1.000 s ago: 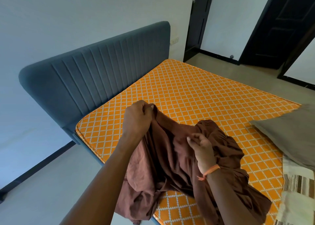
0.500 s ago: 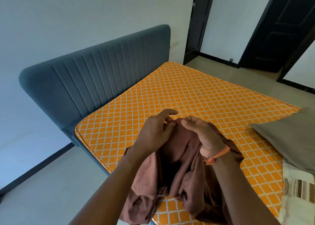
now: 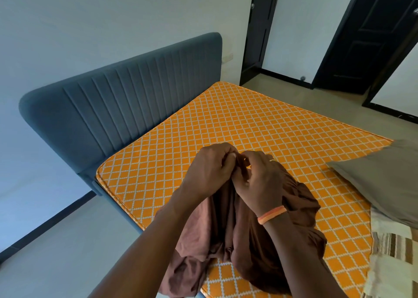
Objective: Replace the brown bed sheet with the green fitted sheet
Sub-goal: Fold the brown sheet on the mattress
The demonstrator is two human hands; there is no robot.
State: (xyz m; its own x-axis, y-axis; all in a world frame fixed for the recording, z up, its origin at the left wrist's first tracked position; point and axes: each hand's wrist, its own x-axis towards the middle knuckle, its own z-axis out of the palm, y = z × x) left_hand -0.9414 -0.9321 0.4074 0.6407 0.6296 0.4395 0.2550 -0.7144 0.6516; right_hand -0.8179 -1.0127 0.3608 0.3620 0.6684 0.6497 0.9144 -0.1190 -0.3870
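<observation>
Left hand, right hand bunching brown bed sheet, its edge hidden.

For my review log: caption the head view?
Both hands bunch the brown sheet above a bare orange mattress.

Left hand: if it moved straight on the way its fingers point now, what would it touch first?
The left hand points right, straight at the right hand. Both grip the brown sheet there, nearly touching, so it would probably meet those fingers first.
</observation>
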